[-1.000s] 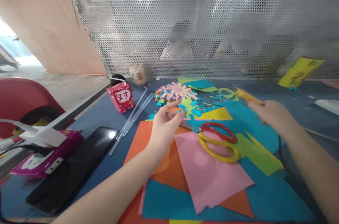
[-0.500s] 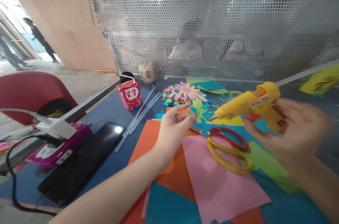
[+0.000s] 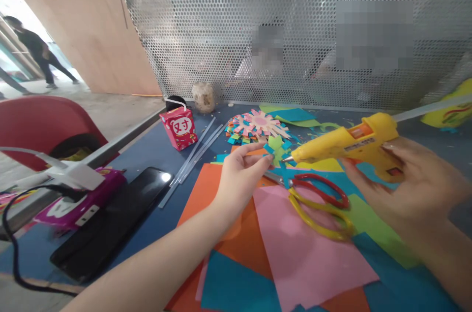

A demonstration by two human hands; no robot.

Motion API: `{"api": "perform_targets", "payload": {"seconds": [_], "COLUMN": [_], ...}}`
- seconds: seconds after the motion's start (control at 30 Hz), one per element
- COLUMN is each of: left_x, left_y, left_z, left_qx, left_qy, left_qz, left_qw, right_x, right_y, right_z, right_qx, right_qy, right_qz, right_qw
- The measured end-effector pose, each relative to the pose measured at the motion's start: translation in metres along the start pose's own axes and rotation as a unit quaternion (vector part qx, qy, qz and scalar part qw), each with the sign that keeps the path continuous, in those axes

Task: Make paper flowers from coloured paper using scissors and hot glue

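My left hand [image 3: 239,171] pinches a small green and blue cut-paper flower [image 3: 276,148] between thumb and fingers. In my right hand [image 3: 413,184] is a yellow hot glue gun [image 3: 328,147], a clear glue stick poking out of its back end. Its metal nozzle points left and sits close beside the flower; whether they touch I cannot tell. Below the nozzle lie scissors [image 3: 324,231] with one red and one yellow handle, their blades partly hidden by a blue strip. Fringed paper flowers [image 3: 258,122] in pink, blue and orange are piled behind my left hand.
Sheets of pink paper [image 3: 309,263], orange paper [image 3: 202,194] and blue paper [image 3: 239,285] overlap in front. To the left are clear glue sticks [image 3: 199,154], a red drink carton [image 3: 179,127], a black phone [image 3: 114,223] and a purple power strip [image 3: 81,201]. A perforated metal panel [image 3: 221,21] stands behind.
The glue gun has shifted slightly left, bringing its nozzle nearer to the paper flower. My left hand keeps its pinch. A person in the background has moved left.
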State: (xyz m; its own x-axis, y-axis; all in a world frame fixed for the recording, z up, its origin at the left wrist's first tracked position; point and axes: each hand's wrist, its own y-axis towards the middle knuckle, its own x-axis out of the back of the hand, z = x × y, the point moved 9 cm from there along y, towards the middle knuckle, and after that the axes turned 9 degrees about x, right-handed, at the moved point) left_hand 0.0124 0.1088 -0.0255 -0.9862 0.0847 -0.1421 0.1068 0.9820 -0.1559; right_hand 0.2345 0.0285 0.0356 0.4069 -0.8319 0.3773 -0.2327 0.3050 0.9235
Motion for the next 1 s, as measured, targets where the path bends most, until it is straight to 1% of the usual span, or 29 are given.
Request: {"api": "perform_targets", "payload": {"seconds": [0.13, 0.23, 0.3, 0.47, 0.7, 0.87, 1.0], "left_x": [0.0, 0.0, 0.0, -0.001, 0.002, 0.003, 0.002], "left_y": [0.001, 0.002, 0.002, 0.002, 0.001, 0.001, 0.001], "left_z": [-0.001, 0.0, 0.0, 0.0, -0.002, -0.002, -0.001], "left_qx": [-0.007, -0.008, -0.008, -0.006, -0.01, -0.009, -0.007], "left_qy": [0.004, 0.007, 0.008, 0.009, 0.015, 0.021, 0.025], "left_qz": [0.001, 0.001, 0.002, 0.004, -0.005, -0.007, -0.006], "left_qw": [1.0, 1.0, 1.0, 1.0, 1.0, 1.0, 1.0], "right_x": [0.006, 0.01, 0.01, 0.007, 0.011, 0.011, 0.011], "right_y": [0.002, 0.004, 0.006, 0.009, 0.013, 0.013, 0.013], "right_z": [0.0, 0.009, 0.015, 0.023, 0.033, 0.034, 0.039], "right_qx": [0.02, 0.066, 0.081, 0.076, 0.12, 0.125, 0.146], "right_qy": [-0.007, -0.025, -0.038, -0.058, -0.088, -0.086, -0.095], "right_qz": [-0.031, -0.055, -0.049, -0.017, -0.007, -0.006, -0.002], "right_qw": [0.999, 0.996, 0.995, 0.995, 0.989, 0.988, 0.985]}}
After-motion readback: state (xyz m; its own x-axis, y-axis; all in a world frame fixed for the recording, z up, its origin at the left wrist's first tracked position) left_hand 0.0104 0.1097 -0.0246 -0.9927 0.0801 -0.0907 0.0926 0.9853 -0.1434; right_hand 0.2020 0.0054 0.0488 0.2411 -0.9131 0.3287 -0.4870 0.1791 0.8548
